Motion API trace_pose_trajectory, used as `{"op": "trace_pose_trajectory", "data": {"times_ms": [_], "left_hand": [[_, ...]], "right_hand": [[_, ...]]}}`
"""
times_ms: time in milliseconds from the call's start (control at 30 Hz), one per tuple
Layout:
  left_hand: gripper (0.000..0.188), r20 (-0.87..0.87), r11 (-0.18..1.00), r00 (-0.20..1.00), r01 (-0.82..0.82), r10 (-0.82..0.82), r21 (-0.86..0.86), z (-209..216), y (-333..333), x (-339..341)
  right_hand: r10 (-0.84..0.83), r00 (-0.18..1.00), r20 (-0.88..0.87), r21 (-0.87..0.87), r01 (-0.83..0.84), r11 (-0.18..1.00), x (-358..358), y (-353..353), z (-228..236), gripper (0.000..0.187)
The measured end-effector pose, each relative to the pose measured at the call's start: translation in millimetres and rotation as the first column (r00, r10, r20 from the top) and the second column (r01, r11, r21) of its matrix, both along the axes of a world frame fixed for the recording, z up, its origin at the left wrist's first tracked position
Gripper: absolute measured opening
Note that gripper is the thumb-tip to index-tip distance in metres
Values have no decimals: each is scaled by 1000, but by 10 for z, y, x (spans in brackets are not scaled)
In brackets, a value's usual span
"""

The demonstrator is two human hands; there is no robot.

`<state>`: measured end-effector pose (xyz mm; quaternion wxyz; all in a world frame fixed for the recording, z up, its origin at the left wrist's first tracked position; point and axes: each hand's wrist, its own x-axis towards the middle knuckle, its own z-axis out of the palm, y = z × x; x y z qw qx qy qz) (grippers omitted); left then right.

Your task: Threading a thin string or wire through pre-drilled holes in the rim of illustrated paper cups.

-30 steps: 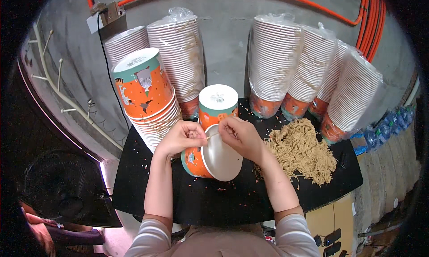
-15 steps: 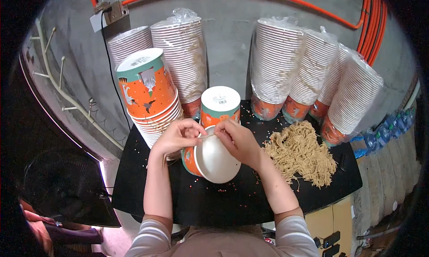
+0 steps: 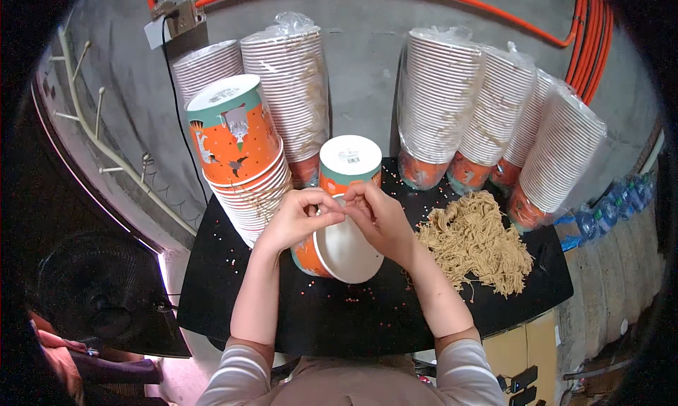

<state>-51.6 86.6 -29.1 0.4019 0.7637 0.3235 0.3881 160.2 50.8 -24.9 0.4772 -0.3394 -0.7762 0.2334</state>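
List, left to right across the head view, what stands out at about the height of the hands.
Unwrapped cup stack → left hand → right hand → tan string pile → plastic bottles.

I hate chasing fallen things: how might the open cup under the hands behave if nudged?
The open cup may well roll, since its rim is round and it looks laid on its side. It is probably light for its size, being hollow with thin-looking walls.

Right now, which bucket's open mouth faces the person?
The tipped front bucket; the bucket behind and the unwrapped stack show their bottoms, while wrapped stacks show rims.
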Motion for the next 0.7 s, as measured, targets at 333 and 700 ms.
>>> {"op": "trace_pose_trajectory", "data": {"times_ms": [333, 700], "left_hand": [[8, -24, 996, 1000, -8, 10, 90, -82, 35, 80], [7, 20, 956, 992, 115, -125, 269, -101, 71, 95]], "right_hand": [[-92, 981, -171, -58, 83, 995, 142, 24, 38, 23], [-109, 945, -309, 78, 139, 987, 235, -87, 91, 21]]}}
